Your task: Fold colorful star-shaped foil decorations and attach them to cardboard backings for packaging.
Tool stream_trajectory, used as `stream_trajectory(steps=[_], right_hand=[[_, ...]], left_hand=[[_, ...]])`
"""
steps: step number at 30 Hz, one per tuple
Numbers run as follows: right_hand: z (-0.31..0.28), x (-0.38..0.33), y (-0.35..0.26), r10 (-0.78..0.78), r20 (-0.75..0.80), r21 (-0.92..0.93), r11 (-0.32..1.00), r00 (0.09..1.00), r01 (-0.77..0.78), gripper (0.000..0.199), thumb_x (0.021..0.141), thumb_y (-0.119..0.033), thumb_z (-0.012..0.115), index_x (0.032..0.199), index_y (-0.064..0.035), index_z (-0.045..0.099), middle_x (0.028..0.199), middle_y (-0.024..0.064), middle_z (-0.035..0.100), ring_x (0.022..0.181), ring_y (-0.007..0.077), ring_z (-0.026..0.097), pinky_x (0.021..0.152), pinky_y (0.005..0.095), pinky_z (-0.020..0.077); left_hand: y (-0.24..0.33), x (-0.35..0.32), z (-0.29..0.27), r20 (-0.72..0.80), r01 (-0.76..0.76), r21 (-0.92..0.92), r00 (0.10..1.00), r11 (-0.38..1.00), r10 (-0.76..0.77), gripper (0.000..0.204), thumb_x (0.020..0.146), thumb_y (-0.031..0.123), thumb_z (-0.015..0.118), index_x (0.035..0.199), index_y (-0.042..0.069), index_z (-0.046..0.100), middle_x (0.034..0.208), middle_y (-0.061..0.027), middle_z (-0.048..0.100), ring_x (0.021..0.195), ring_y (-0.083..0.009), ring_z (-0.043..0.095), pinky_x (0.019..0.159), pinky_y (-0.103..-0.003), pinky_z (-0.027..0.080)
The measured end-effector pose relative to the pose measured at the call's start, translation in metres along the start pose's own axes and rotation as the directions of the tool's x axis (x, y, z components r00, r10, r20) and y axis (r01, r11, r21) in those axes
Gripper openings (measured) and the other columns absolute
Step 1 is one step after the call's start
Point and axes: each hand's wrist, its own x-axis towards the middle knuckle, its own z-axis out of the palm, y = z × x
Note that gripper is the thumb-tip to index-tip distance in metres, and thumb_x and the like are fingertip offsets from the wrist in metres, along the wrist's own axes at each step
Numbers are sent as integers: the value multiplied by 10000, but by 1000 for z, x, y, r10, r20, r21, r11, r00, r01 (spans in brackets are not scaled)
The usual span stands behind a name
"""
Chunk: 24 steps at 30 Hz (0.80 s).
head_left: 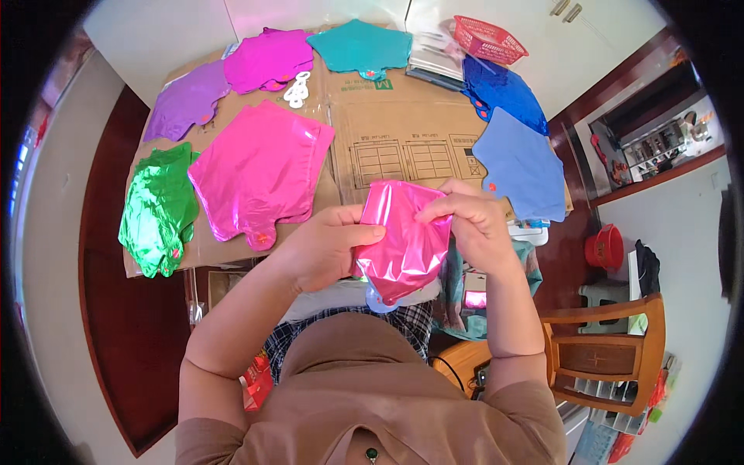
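Note:
A shiny pink deflated foil balloon point(404, 252) hangs between my two hands, above my lap. My left hand point(335, 244) pinches its left edge, with the thumb lying over the front. With thumb and fingers closed, my right hand point(474, 221) grips its upper right part and puckers the foil. A pale blue tab point(380, 301) shows at the balloon's lower end. Just beyond my left hand lies a stack of larger pink foil balloons point(267, 174), its round tab towards me. A light blue foil pile point(523, 167) lies beyond my right hand.
Flattened cardboard point(403, 116) covers the table. Round it lie green point(159, 209), purple point(186, 105), magenta point(267, 60), teal point(360, 46) and dark blue point(508, 93) foil piles. White ring-shaped pieces point(297, 91) and a red basket point(488, 40) are farther back. A wooden chair point(604, 353) stands at right.

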Motion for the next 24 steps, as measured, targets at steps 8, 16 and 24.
stream_trajectory(steps=[8,16,24], right_hand=[[6,-22,-5,-345,138,-753,573,928,325,524,705,-74,578,1229,-85,577,1338,169,489,1195,357,500,1024,473,366],[17,-22,-7,55,-114,-260,962,992,-83,200,846,-94,604,1028,-26,650,931,68,684,856,150,626,786,281,472],[30,-29,6,499,267,479,673,824,-563,191,926,-77,579,1087,-6,654,956,-12,665,834,27,554,772,216,457]], left_hand=[[-16,5,-4,-83,-130,-176,990,976,117,313,944,72,485,1242,-22,504,1170,-115,608,1028,-187,618,901,-350,496],[-5,-11,-36,-163,-184,485,942,855,294,392,920,270,602,1149,-41,538,1078,-100,631,959,-155,611,836,-315,501],[-9,-7,-18,-44,-252,455,952,854,304,223,921,173,613,995,-35,646,871,-20,652,773,-41,560,669,-232,469]])
